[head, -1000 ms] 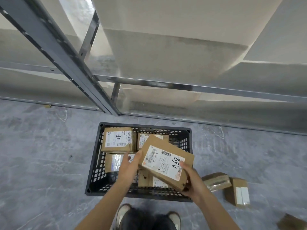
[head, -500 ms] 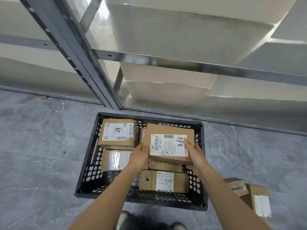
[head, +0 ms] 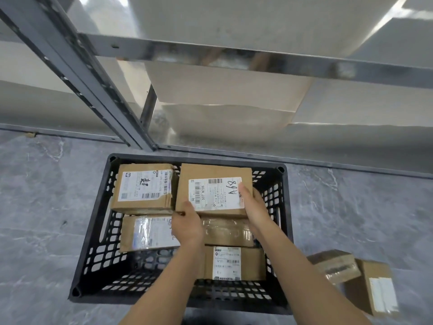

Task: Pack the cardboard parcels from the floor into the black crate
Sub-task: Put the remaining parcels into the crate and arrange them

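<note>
Our left hand [head: 187, 227] and right hand [head: 255, 208] grip the A68 parcel [head: 210, 181], now lowered from mid-air into the far right corner of the black crate [head: 95, 242], atop others. We judge release comes next; two floor parcels [head: 335, 268] remain.

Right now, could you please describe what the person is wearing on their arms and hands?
The left hand and right hand are bare: no gloves, rings or watch show. The left forearm and right forearm are uncovered to the frame's edge; no sleeves in view.
</note>
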